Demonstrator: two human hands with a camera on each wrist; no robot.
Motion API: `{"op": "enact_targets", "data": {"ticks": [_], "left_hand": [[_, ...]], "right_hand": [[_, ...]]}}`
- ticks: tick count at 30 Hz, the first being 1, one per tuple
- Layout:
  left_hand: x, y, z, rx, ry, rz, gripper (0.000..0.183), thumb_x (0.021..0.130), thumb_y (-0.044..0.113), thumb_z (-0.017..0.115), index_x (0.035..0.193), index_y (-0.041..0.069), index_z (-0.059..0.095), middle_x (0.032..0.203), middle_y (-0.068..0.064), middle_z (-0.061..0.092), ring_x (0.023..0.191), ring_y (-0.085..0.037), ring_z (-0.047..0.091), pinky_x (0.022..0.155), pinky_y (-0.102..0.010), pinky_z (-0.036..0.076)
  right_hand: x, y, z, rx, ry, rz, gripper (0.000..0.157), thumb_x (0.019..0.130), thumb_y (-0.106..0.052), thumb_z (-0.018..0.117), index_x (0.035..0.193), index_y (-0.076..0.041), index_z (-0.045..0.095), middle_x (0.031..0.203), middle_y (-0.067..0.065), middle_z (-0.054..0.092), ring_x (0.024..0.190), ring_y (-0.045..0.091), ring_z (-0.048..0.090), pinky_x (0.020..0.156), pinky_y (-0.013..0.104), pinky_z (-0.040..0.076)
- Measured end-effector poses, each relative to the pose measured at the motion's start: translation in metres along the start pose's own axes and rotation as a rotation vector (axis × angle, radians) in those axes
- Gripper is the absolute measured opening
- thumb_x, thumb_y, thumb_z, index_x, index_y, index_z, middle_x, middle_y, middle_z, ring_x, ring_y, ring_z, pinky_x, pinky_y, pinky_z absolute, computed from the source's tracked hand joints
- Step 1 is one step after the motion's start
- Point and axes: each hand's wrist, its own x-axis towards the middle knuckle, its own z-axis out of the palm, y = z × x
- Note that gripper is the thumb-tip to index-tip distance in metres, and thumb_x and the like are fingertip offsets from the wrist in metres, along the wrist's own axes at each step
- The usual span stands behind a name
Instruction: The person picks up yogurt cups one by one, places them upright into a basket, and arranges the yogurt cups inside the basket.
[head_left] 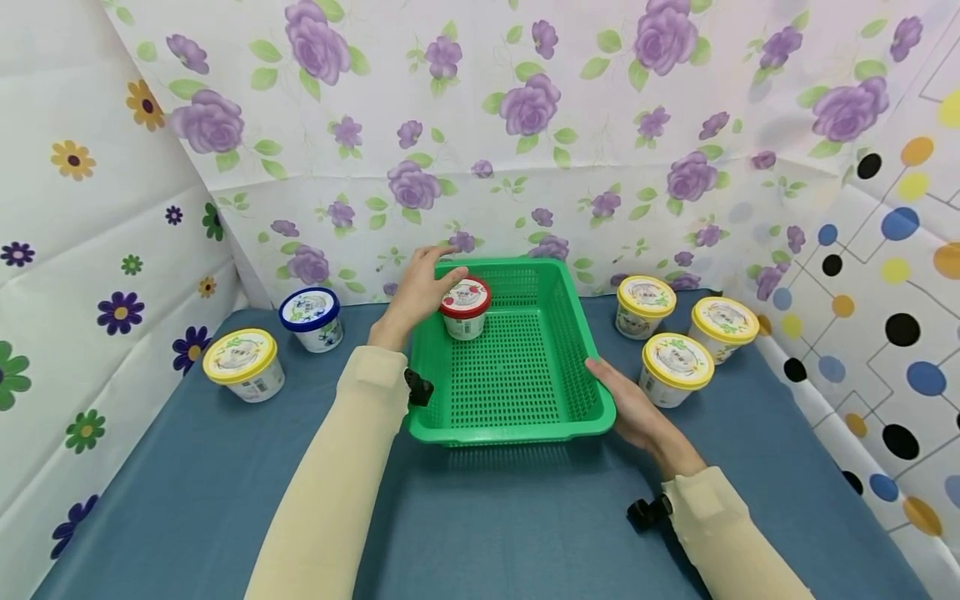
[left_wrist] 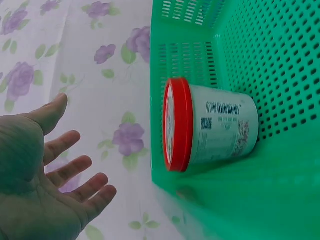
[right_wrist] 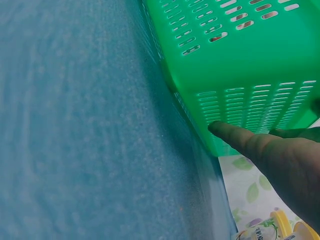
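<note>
A green plastic basket (head_left: 510, 432) with slotted walls stands on the table. Inside its far left corner sits a white tub with a red lid (head_left: 466, 308), upright; the left wrist view shows the barcode on the tub's side (left_wrist: 222, 125). My left hand (head_left: 418, 293) is raised just left of the tub, over the basket's left edge, fingers spread and apart from the lid. On the right side my right hand (head_left: 633, 406) grips the basket wall, thumb over the rim and fingers against the outside. One finger (right_wrist: 235, 136) lies along the slotted outer wall.
Left of the basket stand a blue-lidded tub (head_left: 311, 320) and a yellow-lidded tub (head_left: 244, 365). Three yellow-lidded tubs (head_left: 677, 369) cluster at the right, close to my right hand. Blue cloth (head_left: 487, 525) covers the table, and a flowered curtain (head_left: 480, 133) rises behind.
</note>
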Motion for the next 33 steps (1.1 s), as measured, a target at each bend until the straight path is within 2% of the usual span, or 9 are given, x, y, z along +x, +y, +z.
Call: {"op": "enact_targets", "data": {"ticks": [14,24,33], "left_hand": [[-0.011,-0.007,-0.025,0.001,0.065,0.005,0.059,0.11,0.039,0.053,0.16,0.009,0.041,0.165,-0.02,0.029,0.152,-0.041,0.028,0.12,-0.059,0.027],[-0.028,-0.028,-0.042,-0.009,0.115,0.006,0.059,0.11,0.037,0.054,0.159,0.007,0.041,0.165,-0.021,0.028,0.152,-0.041,0.028,0.12,-0.061,0.027],[-0.04,-0.037,-0.047,0.01,0.149,-0.014,0.059,0.11,0.038,0.054,0.16,0.008,0.041,0.165,-0.021,0.03,0.151,-0.042,0.029,0.119,-0.061,0.027]], "right_hand": [[0.0,0.001,-0.001,-0.001,0.013,0.005,0.075,0.112,-0.055,0.035,0.169,-0.025,-0.003,0.151,0.031,0.037,0.121,0.031,0.061,0.092,0.037,0.054],[0.001,0.001,0.001,0.002,0.002,0.0,0.074,0.112,-0.055,0.035,0.169,-0.026,-0.003,0.15,0.033,0.039,0.118,0.03,0.063,0.091,0.037,0.055],[0.0,0.0,0.001,0.008,0.002,0.003,0.074,0.112,-0.055,0.035,0.169,-0.026,-0.003,0.155,0.029,0.033,0.123,0.031,0.059,0.093,0.036,0.054]]}}
